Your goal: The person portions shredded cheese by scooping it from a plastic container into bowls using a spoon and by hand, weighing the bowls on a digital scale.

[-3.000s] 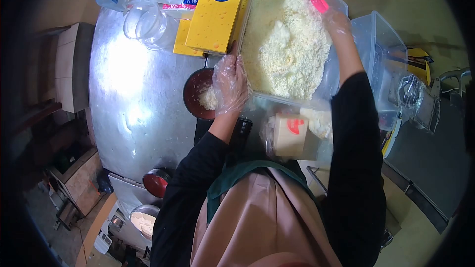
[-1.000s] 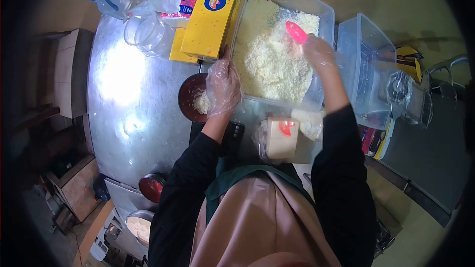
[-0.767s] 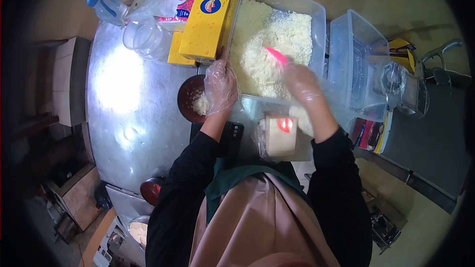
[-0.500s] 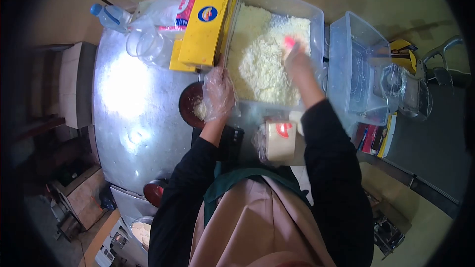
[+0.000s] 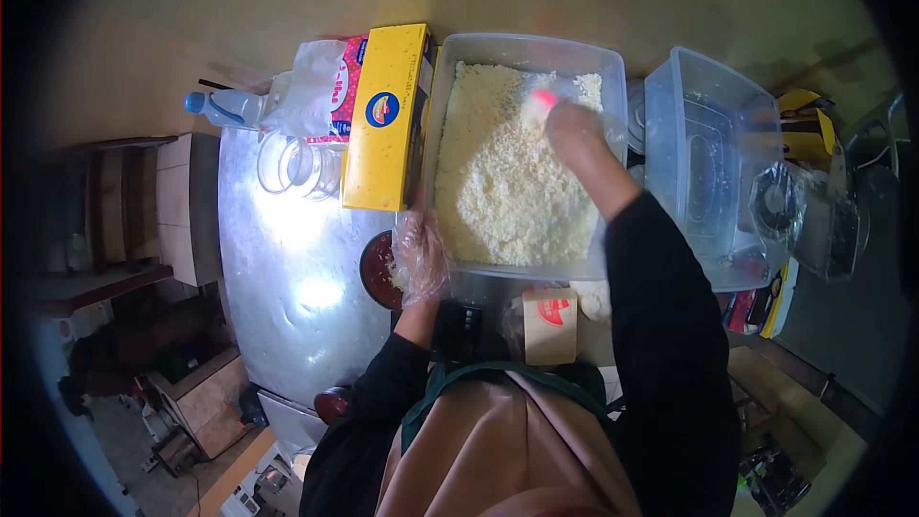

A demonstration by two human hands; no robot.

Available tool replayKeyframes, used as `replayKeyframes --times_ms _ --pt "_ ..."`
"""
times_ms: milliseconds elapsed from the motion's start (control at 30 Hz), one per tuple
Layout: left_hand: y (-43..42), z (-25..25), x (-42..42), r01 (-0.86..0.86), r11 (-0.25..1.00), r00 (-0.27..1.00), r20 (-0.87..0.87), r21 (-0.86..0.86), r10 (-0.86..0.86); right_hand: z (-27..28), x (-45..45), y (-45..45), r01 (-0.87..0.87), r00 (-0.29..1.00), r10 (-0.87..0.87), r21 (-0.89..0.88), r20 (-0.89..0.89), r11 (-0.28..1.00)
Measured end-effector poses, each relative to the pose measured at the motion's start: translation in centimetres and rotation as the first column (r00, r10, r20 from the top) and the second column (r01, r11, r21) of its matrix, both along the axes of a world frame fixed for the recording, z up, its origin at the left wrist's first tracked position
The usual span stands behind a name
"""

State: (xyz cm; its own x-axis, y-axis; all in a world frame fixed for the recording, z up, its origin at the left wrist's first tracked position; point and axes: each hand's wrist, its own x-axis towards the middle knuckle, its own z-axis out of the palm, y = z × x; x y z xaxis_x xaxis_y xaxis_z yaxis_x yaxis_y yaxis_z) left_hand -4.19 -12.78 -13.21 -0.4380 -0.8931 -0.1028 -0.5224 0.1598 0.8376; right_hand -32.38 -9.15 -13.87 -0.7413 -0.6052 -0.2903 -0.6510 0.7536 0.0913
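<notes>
A clear plastic tub (image 5: 528, 273) holds a heap of pale grated shreds (image 5: 522, 201). My right hand (image 5: 576, 137), in a clear glove, is closed on a pink scoop (image 5: 545, 99) over the upper right part of the heap; both are somewhat blurred. At the tub's lower left corner, my gloved left hand (image 5: 419, 254) grips the tub's edge, its fingers partly hidden by the glove's glare. Beside that hand sits a dark red bowl (image 5: 375, 273) with some shreds in it, partly covered by the glove.
A yellow box (image 5: 388, 115), a pink and white packet (image 5: 321, 86), clear round containers (image 5: 287, 168) and a bottle (image 5: 230, 107) stand left of the tub. Right of it is another clear tub (image 5: 708, 172). Nearer me are a wrapped block (image 5: 550, 325) and a black phone (image 5: 457, 330).
The whole scene has shifted down in view as the camera tilted. My right hand has swept the pink scoop through the heap to its upper right, and the heap is spread differently. My left hand stays at the tub.
</notes>
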Motion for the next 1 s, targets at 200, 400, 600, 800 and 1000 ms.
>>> replayKeyframes --times_ms 200,400,600,800,1000 --pt "0.1 -0.2 -0.1 0.015 1.000 1.000 0.010 -0.002 -0.015 1.2 -2.7 -4.3 -0.038 0.972 0.105 -0.306 0.208 0.951" --pt "-0.4 -2.4 1.0 0.036 0.992 0.998 0.052 -0.119 -0.030 2.7 5.4 -2.7 0.044 0.857 0.136 -0.333 0.498 0.942" --pt "-0.2 -2.0 0.8 0.045 0.979 0.997 -0.057 -0.201 -0.058 5.8 5.7 6.6 -0.240 0.948 0.258 -0.112 0.186 0.964" --pt "-0.5 -0.6 0.5 0.036 0.989 0.999 -0.019 -0.143 -0.040 -0.1 -0.2 4.6 0.025 0.998 -0.018 0.106 -0.063 0.994" --pt "-0.6 -1.0 0.5 0.026 0.984 0.999 -0.029 -0.176 -0.032 5.7 8.8 7.9 -0.111 0.983 0.066 0.267 0.171 0.957"
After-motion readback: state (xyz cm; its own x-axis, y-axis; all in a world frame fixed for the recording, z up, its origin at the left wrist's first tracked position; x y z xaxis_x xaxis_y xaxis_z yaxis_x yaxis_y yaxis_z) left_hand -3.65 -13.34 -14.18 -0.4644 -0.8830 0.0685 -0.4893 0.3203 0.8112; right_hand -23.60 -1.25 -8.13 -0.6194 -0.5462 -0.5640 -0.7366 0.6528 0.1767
